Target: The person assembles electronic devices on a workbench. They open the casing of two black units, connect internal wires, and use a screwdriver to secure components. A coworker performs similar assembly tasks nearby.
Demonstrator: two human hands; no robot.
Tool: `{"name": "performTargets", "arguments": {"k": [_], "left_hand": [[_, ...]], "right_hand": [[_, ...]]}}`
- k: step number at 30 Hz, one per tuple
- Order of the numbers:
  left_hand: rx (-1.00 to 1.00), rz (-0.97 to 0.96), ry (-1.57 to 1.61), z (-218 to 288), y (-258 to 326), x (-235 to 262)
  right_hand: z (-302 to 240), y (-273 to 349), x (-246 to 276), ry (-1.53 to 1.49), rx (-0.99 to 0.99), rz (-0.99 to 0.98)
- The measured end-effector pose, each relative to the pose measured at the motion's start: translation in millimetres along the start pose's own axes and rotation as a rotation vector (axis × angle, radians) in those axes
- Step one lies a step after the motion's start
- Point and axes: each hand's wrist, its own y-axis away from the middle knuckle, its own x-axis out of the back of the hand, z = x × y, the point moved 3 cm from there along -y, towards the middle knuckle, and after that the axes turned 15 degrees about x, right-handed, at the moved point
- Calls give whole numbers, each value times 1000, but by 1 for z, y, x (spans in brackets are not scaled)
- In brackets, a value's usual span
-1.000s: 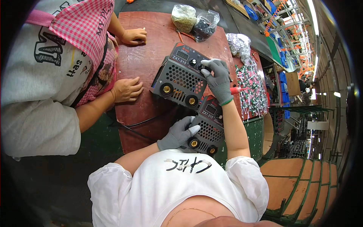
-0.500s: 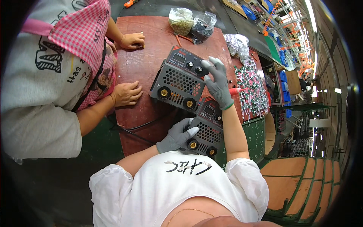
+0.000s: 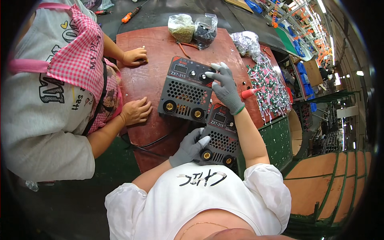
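Two dark grey welding-machine units stand on a reddish-brown round table (image 3: 144,80). The near unit (image 3: 221,138) sits at the table's front edge, and my left hand (image 3: 191,146), in a grey glove, grips its left front corner beside a brass socket. The far unit (image 3: 185,90) lies face-up in the middle. My gloved right hand (image 3: 225,86) rests with fingers spread on its right side near the knobs, holding nothing.
A second person in a grey shirt and pink checked apron leans in from the left, with one hand (image 3: 136,111) and the other hand (image 3: 134,57) on the table. Two plastic bags (image 3: 193,29) lie at the back. A red-handled tool (image 3: 250,93) lies beside small parts (image 3: 270,86).
My right hand has slid a little along the far unit's right edge and spread its fingers. My left hand and both units stay where they were.
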Motion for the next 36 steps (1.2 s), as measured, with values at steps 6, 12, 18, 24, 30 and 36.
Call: {"name": "performTargets", "arguments": {"k": [6,12,18,24,30,36], "left_hand": [[-20,11,-35,3,0,1],[-29,6,8,0,-2,1],[-23,22,5,2,-1,1],[-72,32,41,2,-1,-1],[-79,7,38,2,-1,-5],[-45,63,-16,2,0,0]], "right_hand": [[2,2,-5,-36,-16,43],[4,3,-7,-76,-67,56],[7,2,-3,-41,-41,30],[11,2,-2,-26,-34,31],[5,-21,29,-72,31,97],[-29,-45,100,-153,141,340]]}}
